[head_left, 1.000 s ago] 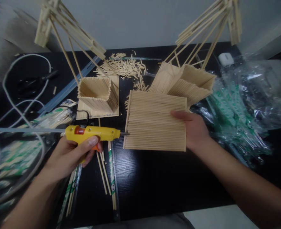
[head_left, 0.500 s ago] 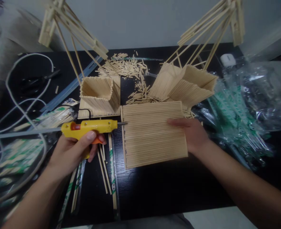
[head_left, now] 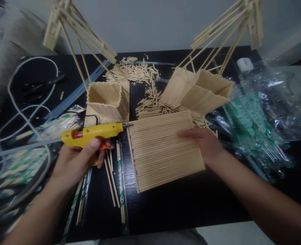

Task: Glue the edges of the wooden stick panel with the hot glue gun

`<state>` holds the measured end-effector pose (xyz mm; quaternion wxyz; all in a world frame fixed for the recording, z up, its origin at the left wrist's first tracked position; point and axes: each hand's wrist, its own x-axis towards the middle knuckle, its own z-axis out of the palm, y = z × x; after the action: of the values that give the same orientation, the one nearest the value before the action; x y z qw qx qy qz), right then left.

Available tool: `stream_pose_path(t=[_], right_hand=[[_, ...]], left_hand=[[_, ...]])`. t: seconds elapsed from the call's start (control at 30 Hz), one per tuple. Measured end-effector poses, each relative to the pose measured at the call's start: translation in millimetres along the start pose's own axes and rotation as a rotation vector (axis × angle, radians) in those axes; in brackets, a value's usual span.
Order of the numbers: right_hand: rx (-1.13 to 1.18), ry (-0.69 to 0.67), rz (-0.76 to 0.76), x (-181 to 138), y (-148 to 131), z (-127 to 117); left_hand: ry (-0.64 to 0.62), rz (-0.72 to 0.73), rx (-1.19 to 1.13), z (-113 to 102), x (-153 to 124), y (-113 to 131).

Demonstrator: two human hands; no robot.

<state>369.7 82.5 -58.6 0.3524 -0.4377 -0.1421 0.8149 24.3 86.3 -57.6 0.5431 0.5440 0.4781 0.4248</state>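
My left hand (head_left: 75, 163) is closed around a yellow hot glue gun (head_left: 94, 133) with a finger on its orange trigger. The gun's nozzle touches the top left corner of a flat panel of glued wooden sticks (head_left: 163, 149). My right hand (head_left: 206, 144) grips that panel at its right edge, thumb on top, holding it tilted just above the black table (head_left: 178, 207). A glue stick juts from the back of the gun toward the left.
A square stick box (head_left: 107, 98) on a stick base stands behind the gun. A larger stick structure (head_left: 199, 90) stands at back right. Cut stick pieces (head_left: 137, 73) lie scattered behind. Wrapped chopsticks (head_left: 120, 177) lie below the gun. Plastic wrappers (head_left: 257, 112) pile at right; white cable (head_left: 25, 112) at left.
The panel has dropped toward me and turned, its left side coming lower. The glue gun moved slightly left and up, its nozzle now at the panel's top left corner.
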Motion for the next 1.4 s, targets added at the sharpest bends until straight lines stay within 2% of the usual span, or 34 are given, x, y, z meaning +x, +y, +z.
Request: stream_pose_path(t=[0.23,0.4,0.67,0.9,1.07,1.23,1.3,1.4], right_hand=[[0.029,0.079,0.044,1,-1,1],[0.097,0.157,0.009,5,-2,1],[0.118,0.201,-0.054,6,-5,6],[0.125,0.157,-0.095,6,-4,3],[0.133,0.108,-0.081,7,-4,-2],[0.150,0.126,-0.084,9,-3,-6],[0.159,0.131,-0.110,10,-3,-6],[0.180,0.155,-0.173,11,-4,-4]], left_hand=[[0.001,-0.027,-0.024,3,1,5],[-0.083,-0.074,0.017,1,-3,4],[-0.175,-0.158,0.114,-7,-4,3],[-0.226,-0.243,0.175,-17,-6,2],[-0.281,-0.246,0.198,-22,-6,-1],[-0.346,-0.244,0.211,-27,-7,-1],[-0.330,-0.211,0.185,-26,-7,0],[-0.222,-0.131,0.090,-21,-8,3]])
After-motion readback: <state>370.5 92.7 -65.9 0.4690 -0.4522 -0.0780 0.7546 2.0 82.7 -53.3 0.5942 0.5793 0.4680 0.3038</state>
